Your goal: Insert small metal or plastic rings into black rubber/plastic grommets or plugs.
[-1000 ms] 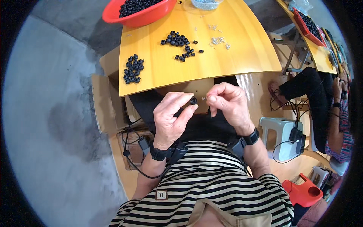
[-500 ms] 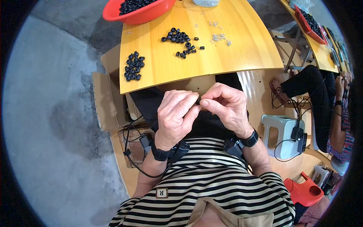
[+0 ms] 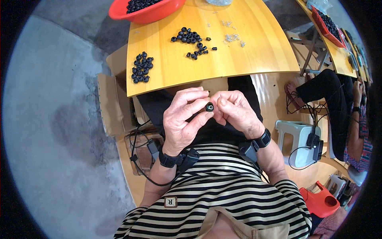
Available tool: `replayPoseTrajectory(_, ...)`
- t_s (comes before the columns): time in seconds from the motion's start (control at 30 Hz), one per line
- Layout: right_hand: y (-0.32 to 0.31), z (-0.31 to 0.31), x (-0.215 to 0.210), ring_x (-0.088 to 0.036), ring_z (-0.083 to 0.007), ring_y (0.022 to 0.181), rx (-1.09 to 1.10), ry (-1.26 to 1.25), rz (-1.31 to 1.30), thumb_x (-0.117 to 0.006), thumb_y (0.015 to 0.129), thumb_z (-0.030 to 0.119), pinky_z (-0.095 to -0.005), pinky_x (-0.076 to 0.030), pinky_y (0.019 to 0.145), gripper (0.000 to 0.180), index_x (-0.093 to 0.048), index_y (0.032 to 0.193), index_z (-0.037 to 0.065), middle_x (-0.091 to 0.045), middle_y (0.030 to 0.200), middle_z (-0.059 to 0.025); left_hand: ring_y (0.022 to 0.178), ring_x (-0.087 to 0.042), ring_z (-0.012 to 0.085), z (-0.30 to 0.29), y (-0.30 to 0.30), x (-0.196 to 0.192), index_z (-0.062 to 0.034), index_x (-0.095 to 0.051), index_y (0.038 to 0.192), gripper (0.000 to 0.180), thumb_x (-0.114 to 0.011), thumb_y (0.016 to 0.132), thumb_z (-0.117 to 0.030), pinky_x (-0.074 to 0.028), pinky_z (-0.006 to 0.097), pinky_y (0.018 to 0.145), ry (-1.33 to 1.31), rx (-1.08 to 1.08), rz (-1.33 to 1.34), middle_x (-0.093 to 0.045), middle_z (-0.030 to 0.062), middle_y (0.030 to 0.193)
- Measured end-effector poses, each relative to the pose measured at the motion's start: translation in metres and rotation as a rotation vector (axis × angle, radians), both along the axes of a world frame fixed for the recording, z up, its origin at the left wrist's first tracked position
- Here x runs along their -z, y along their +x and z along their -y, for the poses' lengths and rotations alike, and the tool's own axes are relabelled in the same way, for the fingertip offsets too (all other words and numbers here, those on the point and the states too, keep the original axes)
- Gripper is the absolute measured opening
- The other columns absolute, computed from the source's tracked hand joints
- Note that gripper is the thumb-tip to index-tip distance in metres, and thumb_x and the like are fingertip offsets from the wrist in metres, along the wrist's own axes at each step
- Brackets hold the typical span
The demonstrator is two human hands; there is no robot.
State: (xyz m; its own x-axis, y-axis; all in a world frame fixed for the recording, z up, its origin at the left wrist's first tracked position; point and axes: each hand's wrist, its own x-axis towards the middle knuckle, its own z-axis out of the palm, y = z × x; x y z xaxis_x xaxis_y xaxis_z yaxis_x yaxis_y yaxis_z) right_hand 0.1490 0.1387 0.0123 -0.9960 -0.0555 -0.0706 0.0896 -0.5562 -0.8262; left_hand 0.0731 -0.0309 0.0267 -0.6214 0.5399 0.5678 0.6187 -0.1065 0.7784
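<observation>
Between the thumb and forefinger of my left hand point(image 3: 182, 121) is a small black cylindrical part point(image 3: 209, 106), its round end with a pale ring inside facing up. My right hand point(image 3: 240, 114) is right beside it, thumb pressed against the curled forefinger; whether something tiny sits in that pinch is hidden. Both hands are over my lap, just off the near edge of the yellow wooden table point(image 3: 254, 55). On it lie a middle cluster of black parts point(image 3: 189, 37), a left cluster of black parts point(image 3: 142, 68) and some tiny clear pieces point(image 3: 231, 38).
A red basin point(image 3: 155, 15) of black parts stands at the table's far left, a clear container point(image 3: 218, 2) at its far edge. Cardboard point(image 3: 108, 105) is at the left. On the right are a pale stool point(image 3: 296, 139), cables and a seated person point(image 3: 324, 89) by another table.
The black part has come into view in my left fingers, its ringed end turned up. My right fingers have shifted off it slightly, and the hand has turned.
</observation>
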Motion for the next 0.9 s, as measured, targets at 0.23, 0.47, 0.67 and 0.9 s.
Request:
replayPoseTrajectory(0.23,-0.002,0.000,-0.005,-0.047,-0.0024,0.055,-0.019,0.138,0.064,-0.067,0.094,0.027,-0.0180,-0.036,0.049,0.024,-0.069,0.084,0.005,-0.062,0.070,0.0025,0.100,-0.064,0.0296,0.000,0.002,0.000,-0.0018,-0.072,0.103,0.033,-0.080,0.071,-0.003,-0.053,0.038,0.085,-0.134,-0.081,-0.096,-0.068,0.0122,0.104)
replayPoseTrajectory(0.47,-0.009,0.009,-0.008,-0.047,-0.0012,0.055,0.014,0.086,0.126,-0.065,0.093,0.026,-0.0162,-0.033,0.047,0.023,-0.067,0.080,0.007,-0.060,0.067,0.0033,0.093,-0.066,0.0276,0.001,0.002,0.003,-0.0012,-0.072,0.103,0.031,-0.079,0.072,-0.002,-0.052,0.035,0.082,-0.110,-0.156,-0.038,-0.069,0.0124,0.099)
replayPoseTrajectory(0.67,-0.025,0.006,-0.008,-0.046,-0.0015,0.055,-0.066,0.234,0.087,-0.066,0.094,0.026,-0.0171,-0.034,0.047,0.023,-0.066,0.080,0.007,-0.059,0.067,0.0034,0.094,-0.067,0.0250,0.005,-0.003,0.003,0.0010,-0.072,0.102,0.026,-0.076,0.076,0.000,-0.053,0.033,0.084,-0.090,-0.173,0.006,-0.070,0.0137,0.100)
replayPoseTrajectory(0.9,-0.067,-0.026,0.010,-0.062,-0.0198,0.065,0.563,1.034,-0.122,-0.068,0.090,0.016,-0.0328,-0.051,0.062,0.018,-0.070,0.093,-0.002,-0.065,0.072,-0.0103,0.092,-0.066,0.0230,0.010,-0.004,0.008,0.0018,-0.072,0.101,0.026,-0.077,0.076,0.002,-0.051,0.031,0.084,-0.027,-0.179,0.115,-0.070,0.0141,0.100)
